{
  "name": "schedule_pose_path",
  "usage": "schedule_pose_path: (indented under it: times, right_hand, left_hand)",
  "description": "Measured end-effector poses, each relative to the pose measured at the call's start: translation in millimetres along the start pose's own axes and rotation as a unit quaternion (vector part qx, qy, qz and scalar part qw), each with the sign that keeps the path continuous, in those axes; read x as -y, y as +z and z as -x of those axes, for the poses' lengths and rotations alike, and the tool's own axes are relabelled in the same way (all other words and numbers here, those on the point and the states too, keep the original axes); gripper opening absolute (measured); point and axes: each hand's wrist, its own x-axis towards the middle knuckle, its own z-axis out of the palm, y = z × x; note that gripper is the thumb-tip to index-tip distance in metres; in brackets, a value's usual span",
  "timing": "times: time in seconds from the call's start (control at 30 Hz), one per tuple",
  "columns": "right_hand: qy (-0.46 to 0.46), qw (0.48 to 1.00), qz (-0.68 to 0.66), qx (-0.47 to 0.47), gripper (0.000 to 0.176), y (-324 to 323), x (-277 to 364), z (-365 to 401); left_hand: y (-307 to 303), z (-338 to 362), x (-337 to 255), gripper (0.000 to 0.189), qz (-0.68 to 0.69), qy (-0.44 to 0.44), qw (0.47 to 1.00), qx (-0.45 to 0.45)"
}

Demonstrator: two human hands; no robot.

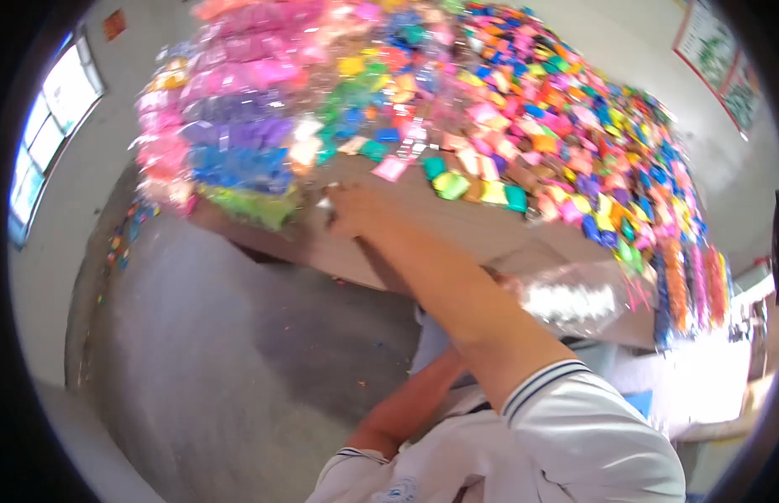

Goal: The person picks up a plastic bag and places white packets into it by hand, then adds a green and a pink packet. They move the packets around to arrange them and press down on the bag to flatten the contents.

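White striped sleeve point(549, 394) nearest the lens; the bare right forearm runs out from it to the desk point(457, 235).

Right hand point(356, 210): fingers curled in and drawn together, closed on a small pale packet point(326, 201) at the fingertips. Blurred, so the grip's detail is unclear. The hand rests low over bare desk wood, at the near edge of the spread.

Left hand: hidden behind the right forearm; only the bent left arm point(406, 407) shows, below.

Just beyond the right hand: loose pink packet point(391, 168) and green packet point(450, 185), apart from the fingers. Past them, small coloured packets point(574, 134) cover most of the desk. To the left of the hand, stacked bags point(230, 126) of pink, purple and blue, with a yellow-green one at the desk's edge.

Clear plastic bag point(574, 298) lies beside the forearm. Grey floor point(238, 360) below; window point(46, 134) far left.
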Motion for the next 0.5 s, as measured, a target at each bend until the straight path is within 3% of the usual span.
schedule_pose_path:
  times: [0.03,0.07,0.1,0.17,0.2,0.27,0.4,0.43,0.5]
  right_hand:
    - [-0.020,0.998,-0.024,-0.054,0.063,24.5,-6.5,-2.7]
    - [0.007,1.000,-0.026,0.001,0.063,9.8,3.7,15.2]
    - [-0.058,0.996,-0.042,-0.060,0.071,35.2,-2.4,18.8]
    - [0.017,0.950,-0.302,-0.078,0.057,48.8,6.4,40.9]
    - [-0.077,0.992,0.017,-0.102,0.049,31.8,19.7,59.6]
    - [-0.064,0.990,0.054,-0.113,0.040,41.9,31.2,74.5]
    - [-0.093,0.979,0.069,-0.166,0.039,53.1,43.5,101.9]
    - [-0.095,0.978,0.066,-0.174,0.038,51.1,47.8,112.0]
    - [-0.105,0.980,0.020,-0.170,0.034,39.0,62.5,141.7]
  left_hand:
    - [-0.2,1.6,3.8,0.021,-0.002,0.008,1.000,-0.001]
    - [-2.3,2.0,7.5,0.021,-0.006,0.015,1.000,-0.004]
    - [-2.0,2.2,9.2,0.021,-0.007,0.022,1.000,-0.006]
    - [-0.1,-0.2,9.2,0.021,-0.020,0.035,0.999,-0.011]
    - [1.1,-2.4,8.2,0.021,-0.030,0.044,0.998,-0.018]
    - [6.0,-6.2,6.5,0.022,-0.047,0.070,0.996,-0.033]
    - [9.9,-13.8,-7.7,0.022,-0.089,0.125,0.987,-0.057]
    - [6.3,-12.8,-16.6,0.027,-0.098,0.066,0.993,-0.030]
    - [4.0,-9.4,15.6,0.027,-0.045,0.050,0.997,-0.035]
